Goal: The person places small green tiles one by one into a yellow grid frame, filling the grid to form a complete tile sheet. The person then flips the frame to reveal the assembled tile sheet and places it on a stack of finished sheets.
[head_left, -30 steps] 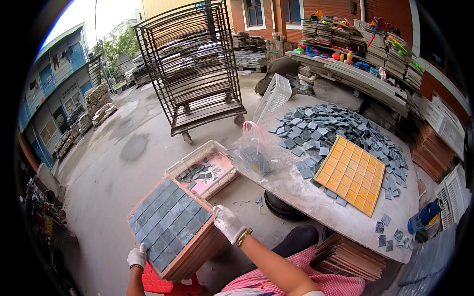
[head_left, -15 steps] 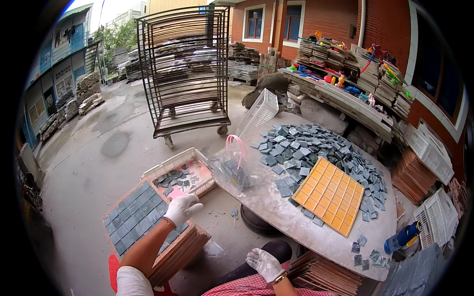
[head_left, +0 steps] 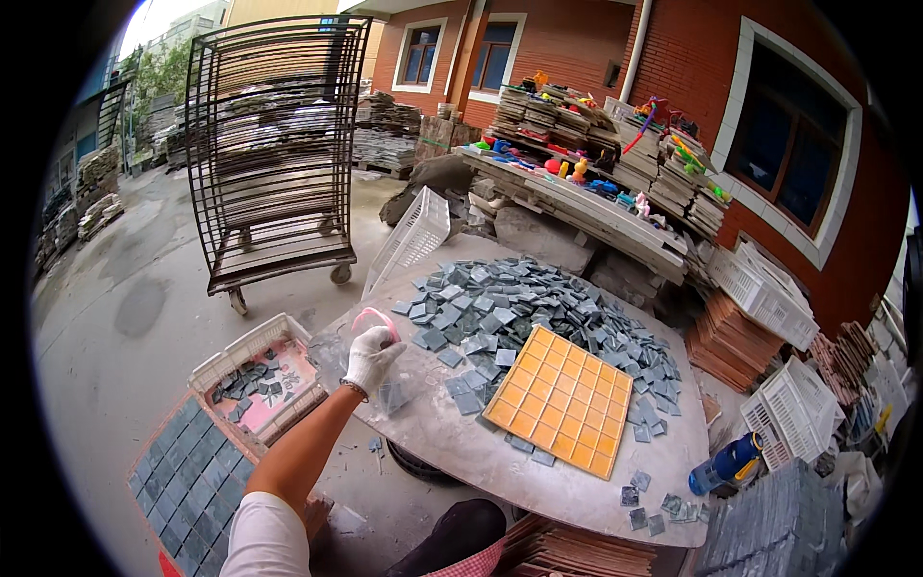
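My left hand (head_left: 373, 358), in a white glove, reaches over the near left part of the stone-topped table (head_left: 615, 500). Its fingers are closed around the pink handle (head_left: 370, 317) of a clear plastic bag (head_left: 392, 398), which is partly hidden behind the hand. To the right of it lies a large heap of grey-green square tiles (head_left: 538, 298). A yellow grid tray (head_left: 562, 402) rests tilted against the near side of that heap. At lower left, a board covered with rows of square tiles (head_left: 192, 471) is partly covered by my left arm. My right hand is out of sight.
A white crate (head_left: 252, 341) with a pink bottom holds broken tile pieces. A wheeled metal rack (head_left: 279, 163) stands beyond it. A blue bottle (head_left: 723, 465) and several loose tiles (head_left: 659, 505) are at the table's right edge. Brown boards (head_left: 577, 548) are stacked under the near edge.
My left hand has moved from over the tiled board to the pink bag handle and closed on it. My right hand has left the view. The view has swung to the right.
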The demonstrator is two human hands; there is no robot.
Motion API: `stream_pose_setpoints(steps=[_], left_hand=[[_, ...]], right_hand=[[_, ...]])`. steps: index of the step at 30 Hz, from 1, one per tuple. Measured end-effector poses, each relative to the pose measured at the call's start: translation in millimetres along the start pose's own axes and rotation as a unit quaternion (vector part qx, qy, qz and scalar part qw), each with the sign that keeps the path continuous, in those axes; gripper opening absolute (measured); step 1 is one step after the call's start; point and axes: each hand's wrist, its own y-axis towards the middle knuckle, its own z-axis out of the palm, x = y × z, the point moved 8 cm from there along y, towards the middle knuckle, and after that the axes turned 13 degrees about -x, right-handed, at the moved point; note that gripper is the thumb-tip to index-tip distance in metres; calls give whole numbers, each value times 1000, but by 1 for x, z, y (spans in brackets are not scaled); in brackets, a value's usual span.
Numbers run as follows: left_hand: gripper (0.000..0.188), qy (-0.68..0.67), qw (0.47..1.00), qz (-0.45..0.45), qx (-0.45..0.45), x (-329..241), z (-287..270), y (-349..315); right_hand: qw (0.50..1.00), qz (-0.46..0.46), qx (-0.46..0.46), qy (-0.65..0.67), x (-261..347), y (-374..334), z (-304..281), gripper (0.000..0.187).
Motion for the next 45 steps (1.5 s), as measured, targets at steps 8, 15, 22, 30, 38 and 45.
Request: stream_pose_setpoints(steps=[8, 15, 22, 30, 38, 45], left_hand=[[13, -203, 944, -127, 227, -126, 17, -112], [21, -219, 876, -209, 375, -161, 26, -246], [13, -351, 817, -304, 342, -176, -3, -275], [51, -479, 725, -409, 277, -155, -51, -282], [50, -264, 876, -231, 330, -117, -55, -291], [42, -83, 867, 244, 427, -164, -19, -280]], right_hand=[[850, 43, -132, 508, 208, 182, -69, 50], [944, -44, -118, 304, 247, 163, -95, 21], [832, 15, -213, 512, 213, 99, -126, 29], [848, -90, -219, 474, 228, 118, -144, 30], [852, 133, -66, 502, 206, 100, -77, 29], [887, 59, -10, 458, 214, 111, -79, 35]])
